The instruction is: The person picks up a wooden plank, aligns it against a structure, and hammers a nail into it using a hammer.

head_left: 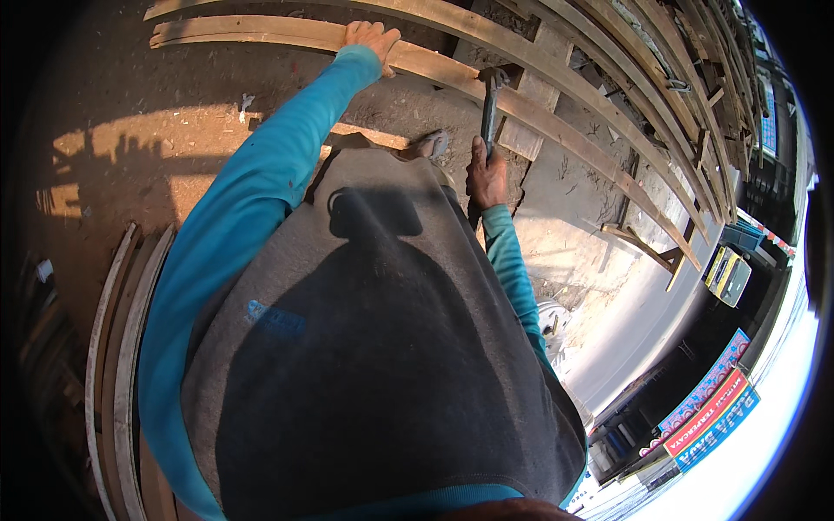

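My left hand (373, 43) is closed over a long wooden plank (261, 31) that runs across the upper part of the view, its fingers wrapped over the far edge. In my right hand (487, 180) is a claw hammer (489, 117), gripped by the handle and pointing away from me. The hammer's metal head is at the plank, to the right of my left hand; whether it touches the wood or a nail I cannot tell. Both sleeves are turquoise.
More long planks (556, 65) lie beyond, with a wider board (523, 139) crossing beneath. Other boards (130, 373) stand at the lower left. Dusty ground (217, 148) carries chips and scraps. A road (643, 334), a yellow vehicle (728, 276) and banners (712, 412) are at right.
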`<state>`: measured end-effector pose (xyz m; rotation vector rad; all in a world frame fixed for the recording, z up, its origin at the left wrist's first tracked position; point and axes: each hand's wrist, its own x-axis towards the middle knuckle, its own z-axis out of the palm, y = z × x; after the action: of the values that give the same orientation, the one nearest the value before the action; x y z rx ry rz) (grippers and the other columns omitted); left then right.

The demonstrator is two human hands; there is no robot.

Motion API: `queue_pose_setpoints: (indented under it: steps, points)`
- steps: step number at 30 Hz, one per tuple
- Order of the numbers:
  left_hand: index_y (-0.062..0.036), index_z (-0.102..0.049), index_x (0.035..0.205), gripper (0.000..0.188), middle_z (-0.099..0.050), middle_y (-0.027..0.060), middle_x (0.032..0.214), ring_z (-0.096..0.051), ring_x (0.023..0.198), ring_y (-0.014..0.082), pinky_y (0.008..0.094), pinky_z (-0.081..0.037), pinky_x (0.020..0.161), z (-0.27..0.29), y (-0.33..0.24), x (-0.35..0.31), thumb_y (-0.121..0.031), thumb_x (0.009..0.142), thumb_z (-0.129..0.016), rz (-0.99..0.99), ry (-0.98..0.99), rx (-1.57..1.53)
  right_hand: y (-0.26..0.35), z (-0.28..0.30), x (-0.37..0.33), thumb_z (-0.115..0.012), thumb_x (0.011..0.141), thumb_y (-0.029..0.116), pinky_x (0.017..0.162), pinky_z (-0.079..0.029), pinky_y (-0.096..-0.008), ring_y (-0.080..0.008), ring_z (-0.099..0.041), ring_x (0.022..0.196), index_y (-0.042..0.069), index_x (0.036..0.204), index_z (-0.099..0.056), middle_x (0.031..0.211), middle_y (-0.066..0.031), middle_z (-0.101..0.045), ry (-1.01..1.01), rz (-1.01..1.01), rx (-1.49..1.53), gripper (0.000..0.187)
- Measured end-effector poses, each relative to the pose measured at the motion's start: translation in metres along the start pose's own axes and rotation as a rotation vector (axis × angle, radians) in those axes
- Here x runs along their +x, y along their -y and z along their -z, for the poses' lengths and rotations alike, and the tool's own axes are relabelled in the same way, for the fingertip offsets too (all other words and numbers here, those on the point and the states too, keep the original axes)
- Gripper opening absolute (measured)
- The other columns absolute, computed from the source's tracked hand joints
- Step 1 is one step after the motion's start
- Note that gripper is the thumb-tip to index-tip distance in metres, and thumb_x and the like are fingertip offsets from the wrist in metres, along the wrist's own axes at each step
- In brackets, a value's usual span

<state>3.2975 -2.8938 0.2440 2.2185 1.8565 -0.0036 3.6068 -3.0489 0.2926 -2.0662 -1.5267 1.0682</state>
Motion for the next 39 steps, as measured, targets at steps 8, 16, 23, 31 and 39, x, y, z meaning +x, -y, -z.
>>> queue_pose_setpoints:
  steps: [8, 16, 23, 31, 39]
  points:
    - [-0.0233, -0.054, 0.124, 0.076, -0.058, 0.0082, 0.12, -0.051, 0.123, 0.0305, 0.0488, -0.032, 0.107, -0.005, 0.011, -0.002, -0.044, 0.061, -0.091, 0.037, 0.01, 0.021, 0.181, 0.08, -0.042, -0.047, 0.099, 0.065, 0.041, -0.041, -0.0262, -0.0111, -0.048, 0.048, 0.004, 0.09, -0.048, 0.063, -0.0062, -0.05, -0.368, 0.587, 0.666, 0.062]
    - [-0.0239, -0.055, 0.122, 0.069, -0.058, 0.0094, 0.12, -0.05, 0.125, 0.0319, 0.0498, -0.029, 0.109, 0.002, -0.001, 0.006, -0.04, 0.066, -0.091, 0.014, 0.02, 0.012, 0.005, -0.008, -0.002, -0.049, 0.101, 0.057, 0.053, -0.043, -0.0352, -0.0154, -0.054, 0.06, -0.002, 0.086, -0.056, 0.065, -0.0065, -0.054, -0.033, -0.027, -0.012, 0.061]
    - [-0.023, -0.056, 0.121, 0.07, -0.058, 0.0093, 0.119, -0.05, 0.124, 0.0318, 0.05, -0.031, 0.109, 0.0, 0.01, 0.004, -0.042, 0.064, -0.092, 0.043, 0.033, 0.02, 0.17, 0.071, -0.036, -0.048, 0.099, 0.063, 0.042, -0.039, -0.0257, -0.0103, -0.047, 0.048, 0.003, 0.087, -0.05, 0.063, -0.0049, -0.05, -0.314, 0.503, 0.659, 0.061]
    - [-0.0248, -0.053, 0.123, 0.073, -0.058, 0.008, 0.118, -0.051, 0.123, 0.0299, 0.0495, -0.032, 0.108, -0.002, 0.004, 0.003, -0.043, 0.062, -0.091, 0.02, 0.002, 0.052, 0.025, -0.004, -0.017, -0.047, 0.102, 0.058, 0.038, -0.031, -0.0254, -0.0085, -0.04, 0.045, 0.009, 0.085, -0.045, 0.059, -0.0005, -0.043, 0.106, -0.164, 0.351, 0.052]
    - [-0.0229, -0.055, 0.122, 0.073, -0.058, 0.0101, 0.119, -0.05, 0.123, 0.0323, 0.0478, -0.032, 0.106, -0.014, 0.02, -0.002, -0.047, 0.062, -0.09, 0.002, -0.024, 0.018, 0.179, 0.086, -0.034, -0.048, 0.097, 0.068, 0.045, -0.042, -0.0295, -0.0158, -0.048, 0.049, 0.005, 0.088, -0.048, 0.068, -0.0085, -0.051, -0.444, 0.507, 0.823, 0.064]
